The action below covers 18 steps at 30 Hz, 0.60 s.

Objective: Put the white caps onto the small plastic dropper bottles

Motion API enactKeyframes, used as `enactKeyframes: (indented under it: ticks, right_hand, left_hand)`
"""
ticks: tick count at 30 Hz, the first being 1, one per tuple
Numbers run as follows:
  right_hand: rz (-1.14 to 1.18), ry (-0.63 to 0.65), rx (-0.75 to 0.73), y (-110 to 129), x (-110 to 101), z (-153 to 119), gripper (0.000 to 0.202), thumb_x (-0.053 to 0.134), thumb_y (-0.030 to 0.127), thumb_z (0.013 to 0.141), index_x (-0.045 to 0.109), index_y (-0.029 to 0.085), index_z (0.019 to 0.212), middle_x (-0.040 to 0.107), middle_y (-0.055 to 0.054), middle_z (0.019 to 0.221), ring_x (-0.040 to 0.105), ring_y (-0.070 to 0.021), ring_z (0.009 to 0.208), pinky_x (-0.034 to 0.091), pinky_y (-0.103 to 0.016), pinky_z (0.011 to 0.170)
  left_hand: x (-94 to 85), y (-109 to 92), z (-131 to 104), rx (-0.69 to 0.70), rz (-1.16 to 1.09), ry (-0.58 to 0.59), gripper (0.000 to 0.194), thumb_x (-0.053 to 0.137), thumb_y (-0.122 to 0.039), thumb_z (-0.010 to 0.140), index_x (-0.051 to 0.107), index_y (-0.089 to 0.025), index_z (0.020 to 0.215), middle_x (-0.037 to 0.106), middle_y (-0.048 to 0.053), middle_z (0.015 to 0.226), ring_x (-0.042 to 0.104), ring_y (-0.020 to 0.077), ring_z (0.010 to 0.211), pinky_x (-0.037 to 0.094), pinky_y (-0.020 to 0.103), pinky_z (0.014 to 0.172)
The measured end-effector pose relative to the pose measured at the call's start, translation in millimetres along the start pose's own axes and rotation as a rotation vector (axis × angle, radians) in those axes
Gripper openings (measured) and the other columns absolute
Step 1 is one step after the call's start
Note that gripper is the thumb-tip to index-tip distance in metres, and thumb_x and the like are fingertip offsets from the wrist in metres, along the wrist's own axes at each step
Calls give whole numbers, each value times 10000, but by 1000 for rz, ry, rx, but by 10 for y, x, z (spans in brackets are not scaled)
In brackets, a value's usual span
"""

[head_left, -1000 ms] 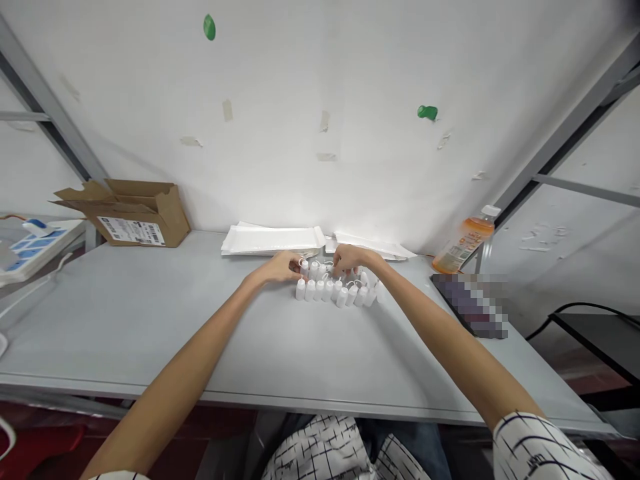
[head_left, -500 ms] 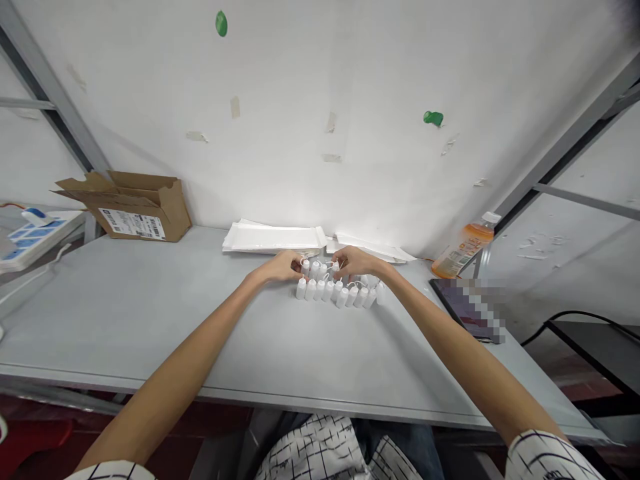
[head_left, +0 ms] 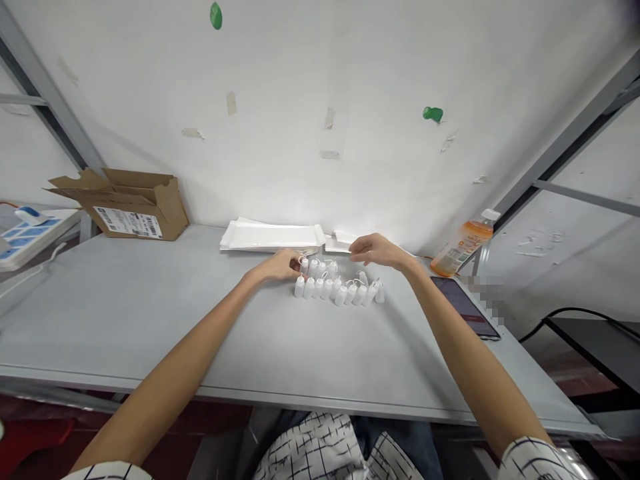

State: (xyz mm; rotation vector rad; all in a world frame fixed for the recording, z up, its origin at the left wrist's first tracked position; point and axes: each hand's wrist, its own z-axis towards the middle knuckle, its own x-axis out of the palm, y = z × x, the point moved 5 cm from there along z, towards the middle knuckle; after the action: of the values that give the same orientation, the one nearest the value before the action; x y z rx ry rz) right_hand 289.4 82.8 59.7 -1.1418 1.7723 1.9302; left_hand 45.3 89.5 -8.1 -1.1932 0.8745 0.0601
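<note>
Several small white bottles (head_left: 319, 289) with looped cap strings stand in a front row on the grey table (head_left: 280, 347). Behind its left part is a shorter row of the same bottles (head_left: 313, 268). My left hand (head_left: 281, 265) has its fingers closed at the leftmost bottle of that back row. My right hand (head_left: 377, 251) hovers above and behind the right part of the group, fingers stretched out and holding nothing. Below it, one more bottle (head_left: 363, 278) leans behind the front row.
Flat white packets (head_left: 273, 236) lie against the wall behind the bottles. An open cardboard box (head_left: 135, 207) stands at the back left, beside a white and blue tray (head_left: 37, 233). On the right are an orange drink bottle (head_left: 465, 243) and a phone (head_left: 465, 308).
My right hand has let go at the back row and moved right and up, its fingers opening. My left hand stays at the left end of that row.
</note>
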Motion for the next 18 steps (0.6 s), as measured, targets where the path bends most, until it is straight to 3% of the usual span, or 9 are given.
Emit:
enactKeyframes:
  ticks: [2,4,6,8,11,18]
  right_hand:
    - [-126,-207,60,-91,-172,-142,241,707,392,807,705,155,853,738,-102,915,696,-211,821,527,-255,599]
    - [-303,-302,213,-210,-246,-277,375,685,530,816,686,155,811,734,-105,861,693,-207,708,512,-277,567]
    - [-385,-220,380,-339,-201,-362,480,682,630,786,663,151,816,730,-116,835,691,-210,630,519,-296,538]
    - [-353,-59,479,-436,-83,-388,539,717,665,739,637,146,859,730,-131,850,698,-217,609,538,-300,506]
    - [-289,70,515,-501,58,-343,591,797,623,677,598,136,946,729,-144,860,712,-226,625,562,-293,487]
    - [-116,52,504,-518,127,-211,380,848,306,681,611,129,921,714,-100,777,714,-221,676,610,-303,526]
  left_hand:
    - [3,2,-3,-2,-13,-2,305,754,-424,634,625,-153,686,567,12,671,495,155,657,370,272,606]
    - [5,10,-5,-6,-24,1,283,746,-403,644,637,-150,708,583,21,690,510,160,671,379,275,615]
    - [6,20,-3,-8,-27,5,272,740,-393,650,639,-148,713,580,19,691,506,155,666,376,271,611]
    - [3,28,0,-7,-21,5,284,742,-402,648,615,-150,682,550,6,668,479,143,651,360,264,598]
    - [-7,28,0,-6,-5,0,315,747,-414,643,570,-154,643,491,-16,630,424,124,627,322,254,576]
    - [-9,-52,-33,0,8,11,296,724,-386,659,535,-162,619,469,-27,622,401,114,620,317,250,577]
